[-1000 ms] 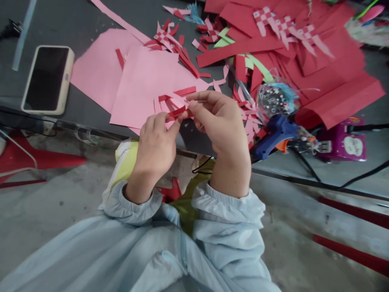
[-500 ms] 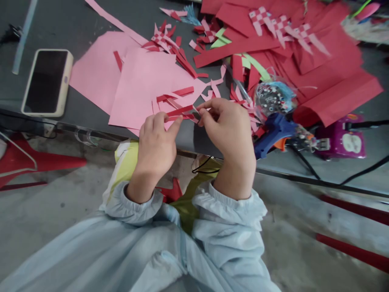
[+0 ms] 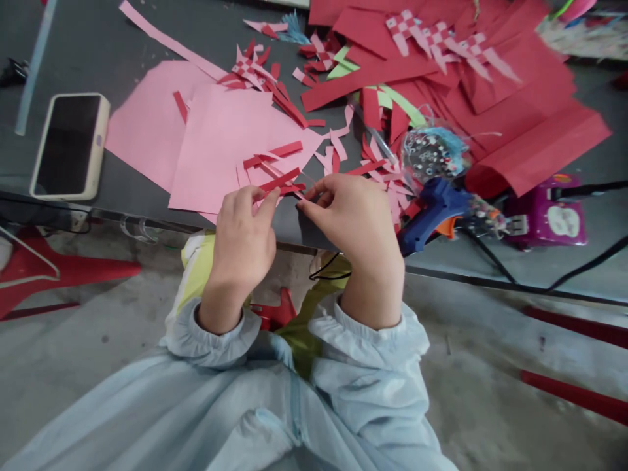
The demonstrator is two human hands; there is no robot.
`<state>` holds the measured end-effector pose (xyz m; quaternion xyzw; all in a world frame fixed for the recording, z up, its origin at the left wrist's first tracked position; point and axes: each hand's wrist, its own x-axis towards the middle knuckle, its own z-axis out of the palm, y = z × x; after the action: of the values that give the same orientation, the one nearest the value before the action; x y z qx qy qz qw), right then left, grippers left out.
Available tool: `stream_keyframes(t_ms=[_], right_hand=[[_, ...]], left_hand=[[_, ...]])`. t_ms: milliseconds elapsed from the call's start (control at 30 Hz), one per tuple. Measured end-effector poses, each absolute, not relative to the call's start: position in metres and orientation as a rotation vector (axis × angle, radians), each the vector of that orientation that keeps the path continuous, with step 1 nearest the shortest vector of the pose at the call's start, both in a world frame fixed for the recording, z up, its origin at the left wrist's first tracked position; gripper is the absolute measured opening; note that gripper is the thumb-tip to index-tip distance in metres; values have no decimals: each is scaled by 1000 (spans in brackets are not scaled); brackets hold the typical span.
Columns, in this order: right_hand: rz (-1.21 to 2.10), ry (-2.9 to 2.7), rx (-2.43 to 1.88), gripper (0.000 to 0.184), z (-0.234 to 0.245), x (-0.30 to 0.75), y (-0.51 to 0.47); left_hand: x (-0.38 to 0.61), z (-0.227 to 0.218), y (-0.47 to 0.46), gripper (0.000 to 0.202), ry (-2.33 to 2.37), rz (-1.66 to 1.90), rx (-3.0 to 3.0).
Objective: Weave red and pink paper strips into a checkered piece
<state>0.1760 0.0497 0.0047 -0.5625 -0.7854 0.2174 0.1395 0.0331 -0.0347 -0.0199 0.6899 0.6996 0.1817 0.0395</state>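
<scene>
My left hand (image 3: 244, 232) is closed at the edge of the table, thumb and fingers pinching narrow red and pink paper strips (image 3: 282, 180). Close to its right, my right hand (image 3: 350, 222) is bent over with thumb and index finger together at the strips' free ends. A thin pale paper end shows beside these fingertips; the rest is hidden by the fingers. Under and behind the strips lie pink paper sheets (image 3: 220, 144). More cut strips (image 3: 338, 140) are scattered beyond my right hand. Farther back is a woven red and pink paper piece (image 3: 248, 69).
A phone (image 3: 71, 147) lies at the left. To the right are a blue glue gun (image 3: 434, 212), a bag of small beads (image 3: 434, 154) and a purple box with cables (image 3: 547, 216). Red paper sheets (image 3: 520, 85) carry checkered woven pieces (image 3: 436, 39) at the back.
My right hand's fingertips have moved slightly left and down, nearer my left hand. The left hand keeps its pinch on the strips. The whole view has shifted a little.
</scene>
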Motion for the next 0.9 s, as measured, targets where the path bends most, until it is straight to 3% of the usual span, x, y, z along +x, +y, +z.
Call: stream_keyframes(t_ms=[300, 667, 900], right_hand=[[848, -2384, -1369, 9, 9, 171, 40], [536, -2446, -1423, 14, 0, 162, 42], [168, -2438, -1354, 22, -1, 156, 37]], left_hand=[[31, -16, -36, 37, 2135, 707, 2033], [28, -17, -37, 31, 2247, 924, 1961], [23, -17, -38, 31, 2386, 1058, 1748]])
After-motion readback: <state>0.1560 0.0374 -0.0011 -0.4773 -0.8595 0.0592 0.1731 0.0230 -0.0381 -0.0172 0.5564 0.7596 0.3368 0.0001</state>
